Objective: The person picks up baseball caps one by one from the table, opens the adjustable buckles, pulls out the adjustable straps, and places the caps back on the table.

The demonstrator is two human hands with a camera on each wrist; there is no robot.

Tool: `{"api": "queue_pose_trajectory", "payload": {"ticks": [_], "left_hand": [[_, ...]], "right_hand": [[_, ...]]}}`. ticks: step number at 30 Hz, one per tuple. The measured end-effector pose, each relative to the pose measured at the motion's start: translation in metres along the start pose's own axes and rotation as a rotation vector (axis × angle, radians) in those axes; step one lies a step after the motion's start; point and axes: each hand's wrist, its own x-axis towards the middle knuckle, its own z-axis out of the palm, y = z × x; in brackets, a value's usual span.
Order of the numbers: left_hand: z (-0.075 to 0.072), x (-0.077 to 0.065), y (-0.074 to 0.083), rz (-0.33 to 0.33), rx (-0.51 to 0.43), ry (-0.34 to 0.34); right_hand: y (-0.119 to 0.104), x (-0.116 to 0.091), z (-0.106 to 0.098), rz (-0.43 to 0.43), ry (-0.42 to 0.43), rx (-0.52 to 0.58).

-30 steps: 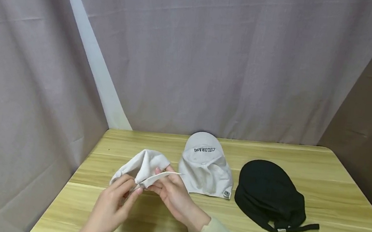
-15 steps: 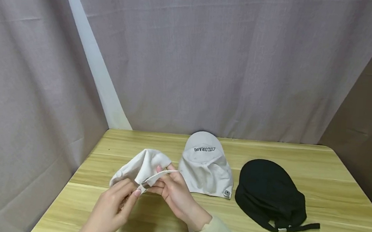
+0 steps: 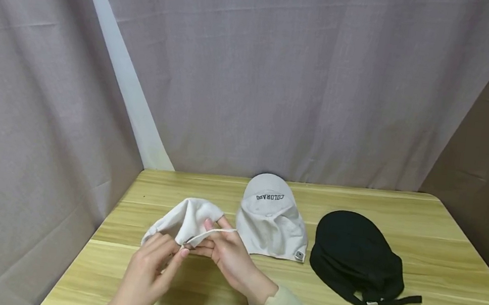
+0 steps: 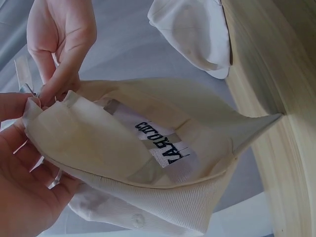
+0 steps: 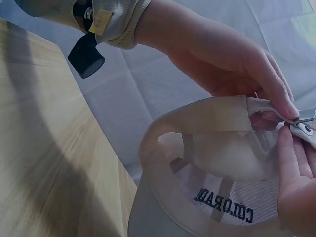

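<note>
My left hand (image 3: pixel 145 267) and right hand (image 3: pixel 235 263) hold an off-white baseball cap (image 3: pixel 197 214) above the left part of the table. Its adjustable back strap (image 4: pixel 22 74) runs through a small metal buckle (image 5: pixel 307 117). The left thumb and fingers pinch the strap right at the buckle. From the other side, the right thumb and fingers grip the strap, whose loose end sticks out over the right hand in the head view. Inside the cap, dark COLORADO lettering (image 5: pixel 224 205) shows through. Both wrist views look into the cap's opening.
A second off-white cap (image 3: pixel 271 229) marked COLORADO lies at the table's back middle. To its right sits a black cap (image 3: pixel 348 241) with its strap trailing rightward. The wooden table (image 3: pixel 457 250) meets grey curtains (image 3: pixel 281 75) behind and at the left.
Both hands stay almost in place. The buckle and strap have tilted between the fingers, so the strap now appears nearly edge-on. The other two caps have not moved on the table.
</note>
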Motion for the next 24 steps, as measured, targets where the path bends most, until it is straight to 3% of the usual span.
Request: {"api": "queue_pose_trajectory", "payload": {"ticks": [9,18,24], "left_hand": [[-0.0012,-0.0039,0.0009,0.003,-0.015,-0.042],[-0.0007,-0.0028,0.0033,-0.024,-0.027,-0.013],[-0.0008,-0.0017,0.0052,-0.001,-0.043,-0.007]], "right_hand": [[0.0,-0.0003,0.0012,0.065,0.071,0.053],[0.0044,-0.0021,0.0011,0.049,0.073,-0.089],[0.003,-0.0021,0.0022,0.053,0.071,-0.018]]}}
